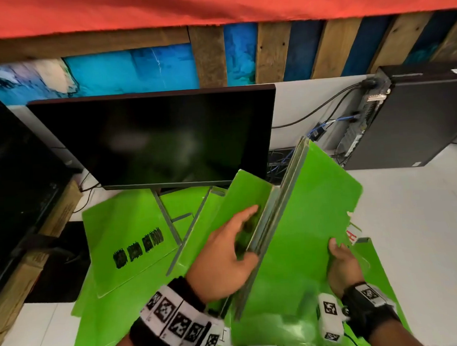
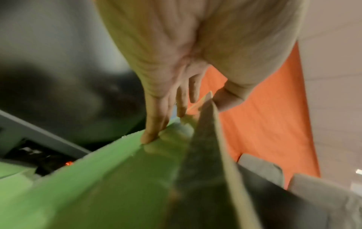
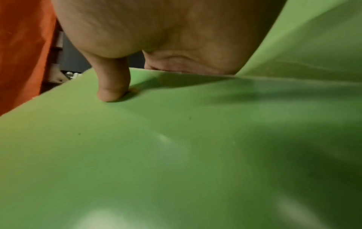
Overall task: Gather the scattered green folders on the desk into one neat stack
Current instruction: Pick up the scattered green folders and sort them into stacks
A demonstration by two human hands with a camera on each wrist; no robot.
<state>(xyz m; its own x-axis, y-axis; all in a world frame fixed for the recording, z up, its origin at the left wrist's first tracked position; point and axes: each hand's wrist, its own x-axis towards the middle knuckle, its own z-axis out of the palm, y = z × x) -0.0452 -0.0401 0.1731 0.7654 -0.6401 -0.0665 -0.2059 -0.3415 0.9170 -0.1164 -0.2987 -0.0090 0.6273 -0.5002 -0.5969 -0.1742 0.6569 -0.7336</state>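
**Folders raised on edge between both hands**

Held upright at desk centre: a bundle of green folders (image 1: 300,222), tilted, spines toward 12 o'clock, lower edge resting on more folders below. Left hand (image 1: 227,255) clamped on the bundle's left side, fingers (image 2: 152,131) stretched along a green cover and thumb on the far side of the grey edges, pinching them together. Probably to keep loose covers from fanning apart. Right hand (image 1: 344,266) at 4 o'clock of the bundle, thumb (image 3: 112,89) pressed flat on the outer cover; other fingers hidden behind it, so a pinch on the sheet is likely but not plainly shown. Probably to steady the wide face while the edges get squared.

Not yet gathered: a marked folder (image 1: 130,240) lying flat at 9 o'clock under the monitor (image 1: 153,137), others spread beneath on the desk (image 1: 412,228). Computer tower (image 1: 419,115) at 2 o'clock, well apart.

Judged about halfway: bundle formed, flat ones left to add.
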